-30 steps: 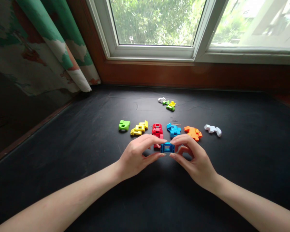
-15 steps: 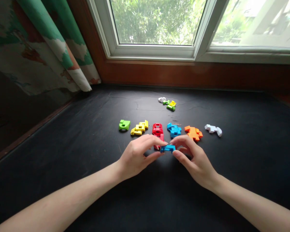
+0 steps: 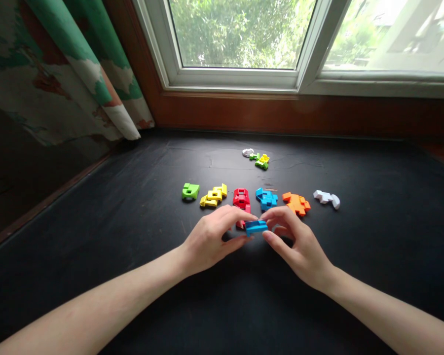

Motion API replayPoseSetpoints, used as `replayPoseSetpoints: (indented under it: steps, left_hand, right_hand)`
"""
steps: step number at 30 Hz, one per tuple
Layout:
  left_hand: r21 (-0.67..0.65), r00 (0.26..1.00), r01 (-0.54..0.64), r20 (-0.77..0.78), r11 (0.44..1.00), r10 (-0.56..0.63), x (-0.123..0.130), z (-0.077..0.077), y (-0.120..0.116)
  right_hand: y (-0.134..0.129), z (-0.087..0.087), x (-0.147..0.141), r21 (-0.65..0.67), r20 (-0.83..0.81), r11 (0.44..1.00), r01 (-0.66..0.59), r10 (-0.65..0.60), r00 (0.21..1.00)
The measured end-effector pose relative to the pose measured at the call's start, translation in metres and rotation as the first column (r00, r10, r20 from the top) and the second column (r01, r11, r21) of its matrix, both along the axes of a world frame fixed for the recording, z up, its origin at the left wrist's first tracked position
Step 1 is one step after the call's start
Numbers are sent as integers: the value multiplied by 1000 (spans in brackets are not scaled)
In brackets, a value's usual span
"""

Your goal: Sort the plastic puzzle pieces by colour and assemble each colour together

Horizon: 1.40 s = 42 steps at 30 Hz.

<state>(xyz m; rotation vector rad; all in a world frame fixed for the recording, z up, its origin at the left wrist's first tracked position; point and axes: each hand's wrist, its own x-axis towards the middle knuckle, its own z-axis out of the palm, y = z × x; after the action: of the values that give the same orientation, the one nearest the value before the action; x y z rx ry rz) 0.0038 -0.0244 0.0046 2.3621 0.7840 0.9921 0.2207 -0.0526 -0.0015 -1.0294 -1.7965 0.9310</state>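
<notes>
Between my two hands is a small blue plastic puzzle block point(image 3: 256, 227), held just above the black table. My left hand point(image 3: 216, 236) pinches its left end between thumb and fingers. At the other end, the thumb and curled fingers of my right hand point(image 3: 298, 244) grip it too. Right behind the block lie red blocks point(image 3: 241, 197), partly hidden by my left fingers. A blue cluster of blocks point(image 3: 267, 199) lies beyond my right fingertips, and orange blocks point(image 3: 296, 204) lie beyond that hand.
Yellow blocks point(image 3: 213, 196) and a green block point(image 3: 190, 191) continue the row leftward; white pieces point(image 3: 326, 198) end it on the right. Farther back sits a small group of white, green and yellow pieces point(image 3: 262, 161). A curtain point(image 3: 111, 93) hangs at the left, below the window point(image 3: 240, 74).
The blue block has turned a little between my fingers, showing more of its broad face. My hands have hardly shifted, and the blocks on the table lie as before.
</notes>
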Motion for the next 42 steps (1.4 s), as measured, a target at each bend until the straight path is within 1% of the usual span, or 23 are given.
replayPoseSetpoints:
  steps: [5, 14, 23, 29, 32, 36, 42]
  left_hand:
    - [-9, 1000, -4, -10, 1000, 4, 0, 1, 0]
    - [-41, 999, -40, -23, 998, 39, -2, -3, 1]
    - [6, 999, -41, 29, 999, 41, -2, 0, 1]
    - [-55, 998, -46, 40, 997, 48, -1, 1, 1]
    - [-64, 997, -46, 56, 997, 49, -1, 2, 1]
    - [-38, 996, -36, 75, 999, 39, 0, 3, 1]
    - [-14, 997, -24, 80, 1000, 25, -1, 2, 0]
  right_hand:
    - [0, 0, 0, -6, -13, 1000, 1, -1, 1000]
    - [0, 0, -2, -6, -35, 1000, -6, 6, 999]
    - [0, 0, -1, -10, -17, 1000, 5, -5, 1000]
    - [1, 0, 0, -17, 16, 1000, 10, -10, 1000]
    - [2, 0, 0, -16, 5, 1000, 14, -14, 1000]
    - [3, -2, 0, -10, -42, 999, 37, -38, 998]
    - [5, -1, 0, -16, -30, 998, 59, -59, 998]
